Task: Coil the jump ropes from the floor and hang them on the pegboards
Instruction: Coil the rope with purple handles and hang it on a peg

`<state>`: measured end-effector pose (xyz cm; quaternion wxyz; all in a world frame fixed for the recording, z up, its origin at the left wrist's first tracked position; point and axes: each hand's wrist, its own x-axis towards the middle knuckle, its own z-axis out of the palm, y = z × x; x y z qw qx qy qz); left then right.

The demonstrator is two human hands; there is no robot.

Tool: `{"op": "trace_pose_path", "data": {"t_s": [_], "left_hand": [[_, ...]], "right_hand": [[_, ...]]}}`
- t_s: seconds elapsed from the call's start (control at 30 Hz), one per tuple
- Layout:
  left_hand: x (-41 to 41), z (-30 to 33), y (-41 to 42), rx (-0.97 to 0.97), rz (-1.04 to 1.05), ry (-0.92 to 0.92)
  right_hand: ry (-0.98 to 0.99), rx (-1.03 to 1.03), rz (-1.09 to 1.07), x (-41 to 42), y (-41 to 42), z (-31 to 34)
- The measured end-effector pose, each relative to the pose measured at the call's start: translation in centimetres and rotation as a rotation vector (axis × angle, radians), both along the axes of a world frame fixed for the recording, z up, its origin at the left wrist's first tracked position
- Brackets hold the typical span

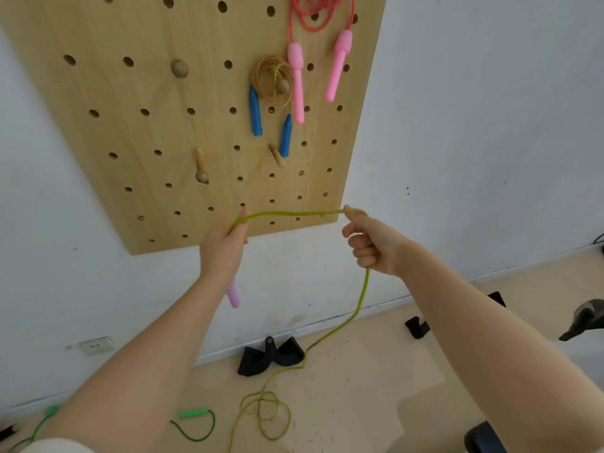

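Note:
A yellow-green jump rope (294, 214) stretches between my two raised hands in front of the wooden pegboard (147, 132). My left hand (225, 246) grips the rope's lilac handle (233, 295), which sticks out below the palm. My right hand (369, 240) holds the rope in a fist. From there the rope drops to the floor and ends in loose loops (264, 413). On the board hang a coiled pink rope (313, 14) with pink handles and a coiled rope with blue handles (271, 76). A green rope (196, 420) lies on the floor.
Bare wooden pegs (201, 165) stick out of the pegboard at left and centre. Black foot pads (271, 354) sit on the floor by the wall, more black objects (418, 326) to the right. A wall socket (96, 345) is low at left.

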<state>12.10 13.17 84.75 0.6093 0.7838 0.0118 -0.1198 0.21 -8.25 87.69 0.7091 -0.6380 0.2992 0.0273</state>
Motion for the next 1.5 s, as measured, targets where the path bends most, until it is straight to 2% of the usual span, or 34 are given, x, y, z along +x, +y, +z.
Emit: {"op": "trace_pose_path", "data": {"t_s": [0.07,0.1,0.2,0.23,0.3,0.33,0.4,0.5,0.57,0.67,0.77,0.87,0.93,1.0,1.1,1.17,1.27,1.37,1.5], "left_hand": [[1.0,-0.2,1.6,0.122,-0.080,0.019],[1.3,-0.2,2.1,0.108,-0.181,0.093],[0.4,0.4,3.0,-0.243,-0.600,0.445],[-0.1,0.7,2.9,-0.385,-0.707,0.487],[-1.4,1.9,2.2,-0.655,-0.800,0.437],[-1.9,2.3,1.7,-0.753,-0.781,0.380],[-2.2,2.8,1.0,-0.794,-0.701,0.262],[-2.6,2.4,0.1,-0.630,-0.700,0.140],[-3.0,1.7,-0.4,-0.438,-0.752,0.079],[-3.9,0.6,-1.1,-0.148,-0.808,-0.020],[-5.1,0.4,-1.6,-0.001,-0.793,-0.037],[-6.0,0.8,-2.6,-0.049,-0.747,0.135],[-6.8,1.4,-3.2,-0.081,-0.776,0.277],[-7.7,2.0,-3.7,-0.132,-0.880,0.381],[-8.3,2.5,-4.1,-0.364,-0.927,0.483],[-8.7,2.5,-4.2,-0.460,-0.892,0.459],[-9.8,2.1,-4.9,-0.580,-0.790,0.332],[-11.2,2.2,-5.6,-0.754,-0.711,0.300],[-13.4,3.7,-6.4,-0.909,-0.703,0.254]], "right_hand": [[-0.042,-0.150,0.038,-0.5,-1.2,-0.3],[-0.099,-0.151,0.003,-0.7,-1.7,-0.4],[-0.227,-0.111,-0.140,-0.7,-1.8,-0.6],[-0.198,-0.204,-0.148,-0.3,-1.4,-0.9],[-0.002,-0.532,-0.087,0.4,-0.5,-1.9],[0.128,-0.690,-0.003,0.7,0.0,-2.6],[0.335,-0.926,0.320,0.8,1.4,-3.7],[0.477,-1.083,0.798,0.9,4.7,-3.7],[0.461,-1.131,0.945,1.1,7.1,-2.4],[0.216,-1.141,0.996,1.0,8.9,0.0],[-0.026,-1.272,0.849,-0.1,8.0,2.1],[-0.187,-1.190,0.531,-1.5,5.5,3.2],[-0.312,-1.099,0.408,-2.0,4.0,3.3],[-0.377,-1.037,0.467,-2.5,3.2,3.4],[-0.350,-0.853,0.612,-3.3,2.3,3.0],[-0.339,-0.850,0.617,-3.9,1.8,2.9],[-0.366,-0.914,0.484,-4.2,0.8,3.2],[-0.443,-0.738,0.383,-4.9,0.1,3.6],[-0.476,-0.556,0.409,-5.8,-1.0,3.4]]}}
